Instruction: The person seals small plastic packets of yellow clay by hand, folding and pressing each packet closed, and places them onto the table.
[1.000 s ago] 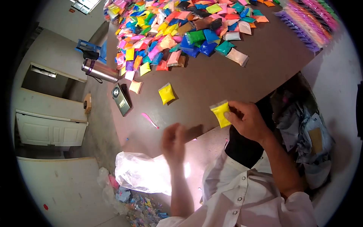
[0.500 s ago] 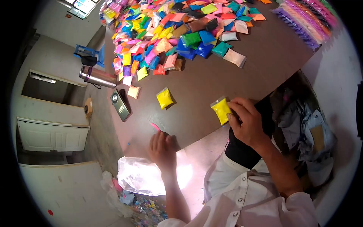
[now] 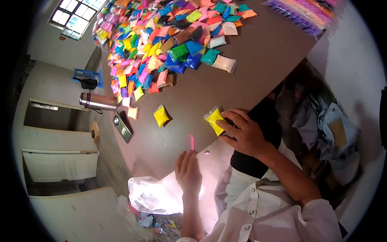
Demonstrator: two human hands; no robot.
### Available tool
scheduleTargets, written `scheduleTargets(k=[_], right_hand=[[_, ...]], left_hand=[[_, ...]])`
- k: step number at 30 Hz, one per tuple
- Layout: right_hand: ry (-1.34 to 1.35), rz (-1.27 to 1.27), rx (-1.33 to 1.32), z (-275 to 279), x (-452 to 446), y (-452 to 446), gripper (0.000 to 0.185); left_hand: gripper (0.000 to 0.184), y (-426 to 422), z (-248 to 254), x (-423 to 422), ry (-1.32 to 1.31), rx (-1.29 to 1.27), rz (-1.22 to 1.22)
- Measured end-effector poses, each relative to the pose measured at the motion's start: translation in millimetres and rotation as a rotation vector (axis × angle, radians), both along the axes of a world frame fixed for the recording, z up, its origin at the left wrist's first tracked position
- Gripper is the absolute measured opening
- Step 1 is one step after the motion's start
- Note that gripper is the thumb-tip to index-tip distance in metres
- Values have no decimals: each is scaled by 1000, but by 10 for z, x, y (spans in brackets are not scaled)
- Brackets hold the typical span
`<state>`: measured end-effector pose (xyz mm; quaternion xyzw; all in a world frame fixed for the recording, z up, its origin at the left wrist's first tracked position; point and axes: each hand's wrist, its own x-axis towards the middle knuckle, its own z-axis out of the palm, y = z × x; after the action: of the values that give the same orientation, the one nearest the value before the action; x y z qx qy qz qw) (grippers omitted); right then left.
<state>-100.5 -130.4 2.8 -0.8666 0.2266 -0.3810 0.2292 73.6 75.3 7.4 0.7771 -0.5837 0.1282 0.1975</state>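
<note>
We are gripping 1 yellow sachet (image 3: pixel 215 122) by its side near the edge of the table (image 3: pixel 262 76) with our right hand (image 3: pixel 244 133), probably keeping its face uncovered, while our left hand (image 3: pixel 188 172) is pinching 1 pink tool (image 3: pixel 192 142).

cam: head-worn | facing: forward, down | range: near, above table (image 3: pixel 262 76)

I see the left hand (image 3: pixel 188 171) gripping a pink strip (image 3: pixel 192 141), the right hand (image 3: pixel 246 133) holding a yellow packet (image 3: pixel 214 121), perhaps against the worktop (image 3: pixel 258 68).
</note>
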Motion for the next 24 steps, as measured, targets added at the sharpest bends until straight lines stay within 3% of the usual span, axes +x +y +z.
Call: scheduleTargets(k=[6,8,14,18,20,24], right_hand=[[-53,23,14,-30,-63,0,38],[-83,28,27,-35,-87,10,38],[-107,49,-20,-59,-109,4,36],[-80,39,-69,-43,-131,-9,36],[-71,39,-65,-51,-126,-5,36],[-92,31,-63,-86,-115,-23,34]], left_hand=[[17,-97,226,-2,58,6,-9],[17,-125,325,-34,259,36,72],[19,-168,349,-2,421,20,125],[15,-345,464,-86,404,54,181],[14,-394,376,-31,233,40,137],[11,-525,318,48,136,65,136]])
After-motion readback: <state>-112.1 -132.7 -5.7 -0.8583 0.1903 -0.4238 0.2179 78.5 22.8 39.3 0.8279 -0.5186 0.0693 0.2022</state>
